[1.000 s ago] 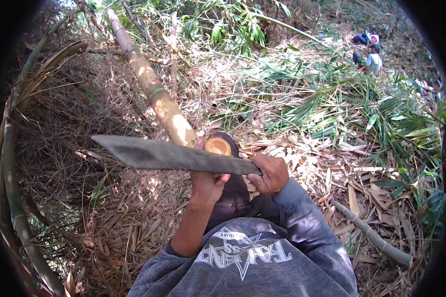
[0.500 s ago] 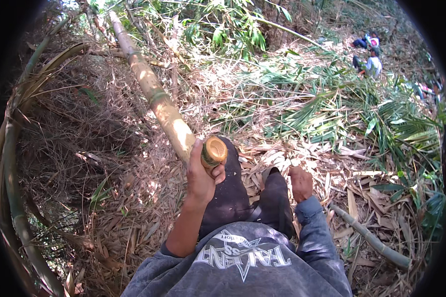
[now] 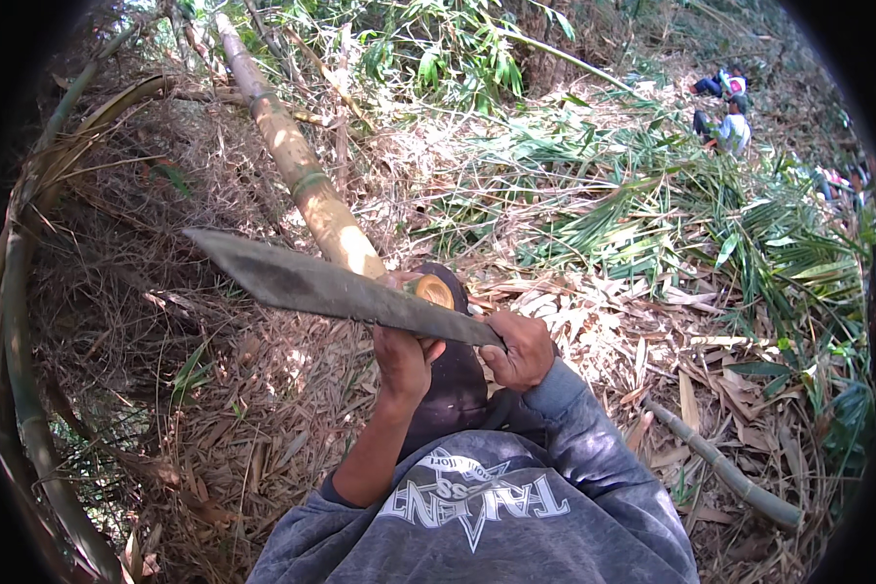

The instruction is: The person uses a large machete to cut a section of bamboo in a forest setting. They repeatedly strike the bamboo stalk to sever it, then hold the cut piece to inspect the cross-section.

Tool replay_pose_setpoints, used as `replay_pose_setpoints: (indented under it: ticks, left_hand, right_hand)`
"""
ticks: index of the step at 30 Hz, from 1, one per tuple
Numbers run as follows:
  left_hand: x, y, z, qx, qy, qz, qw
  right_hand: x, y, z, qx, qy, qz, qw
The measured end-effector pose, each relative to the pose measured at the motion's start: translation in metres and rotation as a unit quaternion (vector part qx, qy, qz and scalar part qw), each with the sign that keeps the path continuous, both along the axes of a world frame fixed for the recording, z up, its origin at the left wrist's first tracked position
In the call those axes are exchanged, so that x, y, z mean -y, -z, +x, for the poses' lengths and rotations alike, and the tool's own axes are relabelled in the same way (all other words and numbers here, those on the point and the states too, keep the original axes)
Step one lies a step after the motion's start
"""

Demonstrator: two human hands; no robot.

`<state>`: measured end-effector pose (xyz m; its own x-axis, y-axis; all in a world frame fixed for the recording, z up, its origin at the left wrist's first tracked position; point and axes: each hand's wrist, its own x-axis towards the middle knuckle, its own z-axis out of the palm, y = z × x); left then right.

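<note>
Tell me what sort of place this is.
It looks like an outdoor bamboo grove or woodland: a thick bamboo pole slants away ahead, dry brown leaves lie thickly around, and green fronds are spread to the right.

Sun-dappled, leaf-strewn ground with green foliage beyond

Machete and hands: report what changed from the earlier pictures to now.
Since half a second ago, the right hand has swung leftward, bringing the machete back over the left hand, much as a second ago. The left hand still holds the short bamboo piece; the long bamboo pole stayed put.
</note>
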<state>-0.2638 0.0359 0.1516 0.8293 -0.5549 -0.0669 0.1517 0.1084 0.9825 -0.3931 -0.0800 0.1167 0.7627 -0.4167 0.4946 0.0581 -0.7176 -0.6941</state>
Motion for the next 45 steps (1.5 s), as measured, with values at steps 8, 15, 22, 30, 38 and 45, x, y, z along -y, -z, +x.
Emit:
replay_pose_setpoints:
  ticks: [8,15,22,30,38,45]
  left_hand:
    - [-0.005,-0.063,0.001,-0.248,0.059,-0.189,0.948]
    - [-0.013,-0.055,0.026,-0.325,0.162,-0.153,0.919]
    - [0.002,-0.038,0.011,-0.347,0.184,-0.139,0.909]
    - [-0.001,-0.015,0.012,-0.344,0.102,-0.161,0.920]
    - [-0.004,-0.011,0.007,-0.299,0.046,-0.127,0.945]
    - [-0.006,-0.013,0.004,-0.262,0.055,-0.148,0.952]
  right_hand:
    - [0.045,0.095,-0.029,-0.143,0.139,-0.135,0.970]
    - [0.050,0.114,-0.124,-0.335,0.301,0.159,0.878]
    - [0.029,0.021,-0.059,-0.065,0.116,0.064,0.989]
    - [0.007,-0.021,-0.004,-0.005,0.006,-0.064,0.998]
    - [0.006,-0.028,-0.004,-0.022,-0.014,-0.086,0.996]
    - [0.015,-0.013,-0.002,-0.007,-0.035,-0.116,0.993]
